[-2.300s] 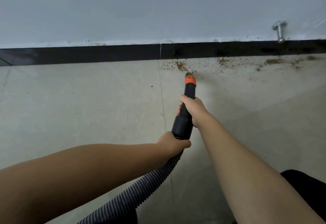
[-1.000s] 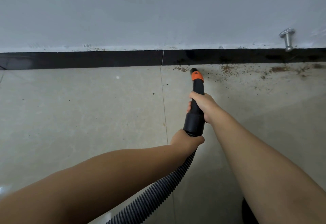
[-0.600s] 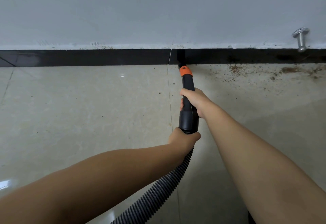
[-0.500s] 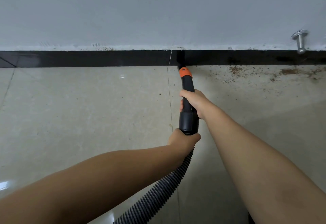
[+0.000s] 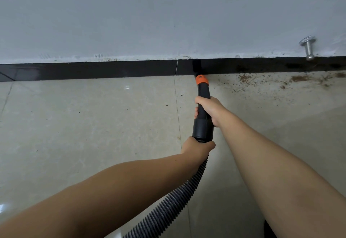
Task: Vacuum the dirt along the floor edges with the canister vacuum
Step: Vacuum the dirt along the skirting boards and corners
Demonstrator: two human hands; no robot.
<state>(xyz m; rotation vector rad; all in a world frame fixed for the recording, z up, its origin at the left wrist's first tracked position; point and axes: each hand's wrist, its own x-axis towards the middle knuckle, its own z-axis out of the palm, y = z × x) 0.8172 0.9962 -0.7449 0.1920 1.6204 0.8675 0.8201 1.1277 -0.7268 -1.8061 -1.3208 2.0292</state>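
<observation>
Glossy beige tiled floor (image 5: 78, 129) meets a black baseboard strip (image 5: 93, 70) under a pale grey wall (image 5: 149, 16).

Left hand (image 5: 196, 147): fingers curled round the ribbed black flexible vacuum hose (image 5: 168, 206) right where it enters the cuff of the black plastic vacuum wand with orange collar (image 5: 203, 117). Hose trails down-left from that hand to the bottom edge of frame, under the forearm.

Right hand (image 5: 209, 111): fingers wrapped round the wand's narrower neck, just ahead of the cuff and above the left hand. Both grips closed tight on the tool.

Orange collar sits just beyond the right-hand fingers; the nozzle tip past it is at the floor/baseboard corner, dark against the baseboard, so exact contact is hard to tell.

Brown scattered dirt crumbs (image 5: 299, 78) lie along the floor edge to the right of the tip, apart from it; a few specks sit left of the wand.

Silver metal doorstop peg (image 5: 308, 47) sticks out of the wall far right, above the dirt.
</observation>
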